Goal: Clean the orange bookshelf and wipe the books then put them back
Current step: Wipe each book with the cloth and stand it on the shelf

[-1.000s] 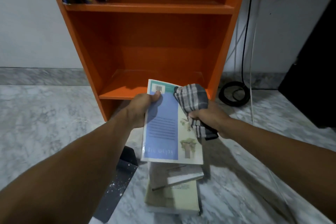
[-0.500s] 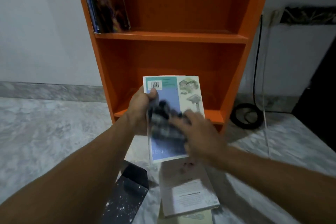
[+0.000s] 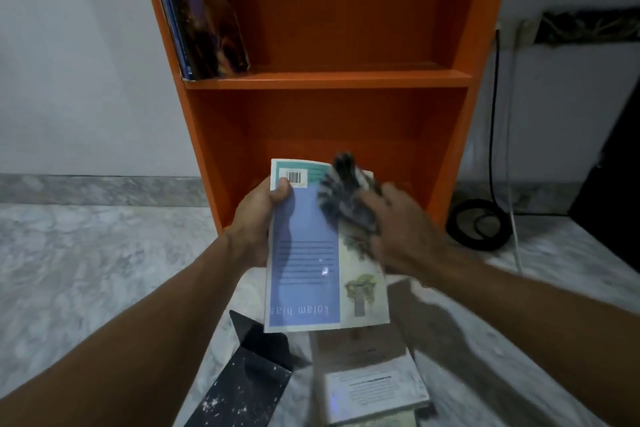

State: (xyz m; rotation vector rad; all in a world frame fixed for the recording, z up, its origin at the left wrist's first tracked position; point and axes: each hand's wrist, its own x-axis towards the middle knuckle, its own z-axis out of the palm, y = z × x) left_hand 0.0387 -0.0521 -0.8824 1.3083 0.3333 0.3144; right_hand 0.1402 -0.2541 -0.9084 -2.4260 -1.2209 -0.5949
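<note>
My left hand [image 3: 258, 218] grips the left edge of a blue and cream paperback [image 3: 308, 267], thumb on the cover beside its barcode. My right hand [image 3: 401, 232] clutches a checked grey cloth [image 3: 341, 194] and presses it on the book's upper right part; both are blurred. The orange bookshelf [image 3: 329, 80] stands just behind. Its lower compartment holds nothing, and several dark books [image 3: 204, 10] lean at the left of the shelf above.
On the marble floor [image 3: 86, 270] below the held book lie a pale book stack [image 3: 374, 388] and a black speckled book [image 3: 249, 378]. A coiled black cable [image 3: 479, 229] lies right of the shelf, with a dark panel [image 3: 620, 184] at the far right.
My right hand swept the cloth from the cover's right edge across its middle, then up to its top right. The view tilted up, showing more of the shelf.
</note>
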